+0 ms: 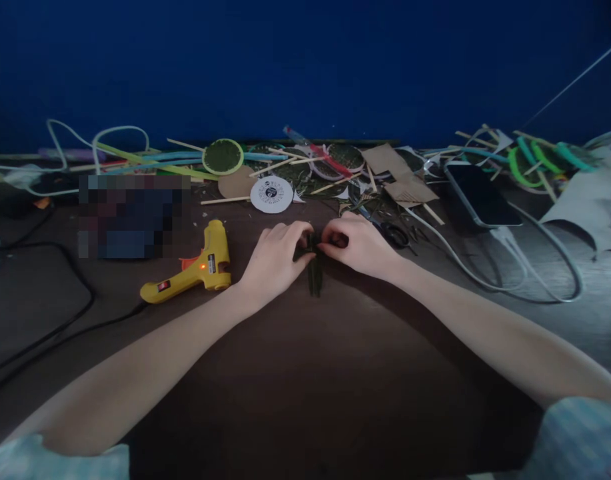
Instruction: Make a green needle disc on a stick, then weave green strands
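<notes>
My left hand (278, 257) and my right hand (358, 245) meet over the middle of the dark table (305, 373). Both pinch a small dark green strip piece (314, 270), which hangs down between them toward the tabletop. The fingers of both hands are curled closed on its top. A yellow glue gun (195, 267) with a lit orange light lies just left of my left hand.
Black scissors (392, 233) lie right of my right hand. A phone (480, 195) with a white cable lies at the right. Along the back are cardboard pieces (398, 175), a white round disc (271, 194), sticks, green rings and coloured straws. Black cords run at the left.
</notes>
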Demonstrator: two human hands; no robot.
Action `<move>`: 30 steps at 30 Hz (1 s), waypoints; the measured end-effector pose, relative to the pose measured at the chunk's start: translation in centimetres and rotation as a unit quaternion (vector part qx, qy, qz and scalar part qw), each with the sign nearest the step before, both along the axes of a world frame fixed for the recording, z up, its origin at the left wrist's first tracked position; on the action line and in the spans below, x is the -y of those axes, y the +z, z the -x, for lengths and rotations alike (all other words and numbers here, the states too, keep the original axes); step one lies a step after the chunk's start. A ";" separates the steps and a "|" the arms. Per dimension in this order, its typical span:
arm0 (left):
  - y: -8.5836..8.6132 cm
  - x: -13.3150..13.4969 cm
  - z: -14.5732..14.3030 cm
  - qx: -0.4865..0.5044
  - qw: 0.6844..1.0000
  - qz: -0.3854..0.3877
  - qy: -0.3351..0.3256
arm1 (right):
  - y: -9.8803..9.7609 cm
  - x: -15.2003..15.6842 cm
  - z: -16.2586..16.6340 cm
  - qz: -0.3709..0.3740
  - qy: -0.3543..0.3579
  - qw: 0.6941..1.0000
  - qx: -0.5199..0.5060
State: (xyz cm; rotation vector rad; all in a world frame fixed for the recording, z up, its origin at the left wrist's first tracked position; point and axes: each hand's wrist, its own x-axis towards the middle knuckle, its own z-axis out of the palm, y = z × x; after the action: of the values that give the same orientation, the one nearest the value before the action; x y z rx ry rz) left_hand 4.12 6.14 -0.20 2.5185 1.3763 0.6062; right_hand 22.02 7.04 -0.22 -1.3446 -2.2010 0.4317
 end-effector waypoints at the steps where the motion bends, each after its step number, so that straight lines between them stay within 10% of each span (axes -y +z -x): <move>1: 0.0 0.0 0.0 -0.003 1.000 -0.001 0.000 | 0.0 0.0 0.0 0.002 0.005 1.000 -0.001; 30: 0.3 0.2 -0.1 0.060 0.998 0.032 -0.006 | -0.3 -0.6 -0.7 -0.012 0.022 0.999 -0.020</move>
State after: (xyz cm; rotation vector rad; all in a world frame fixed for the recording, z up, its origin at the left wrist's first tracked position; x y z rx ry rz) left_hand 4.27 5.97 0.10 2.3967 1.3155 0.6870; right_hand 22.71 7.66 -0.54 -1.2668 -2.2002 0.4430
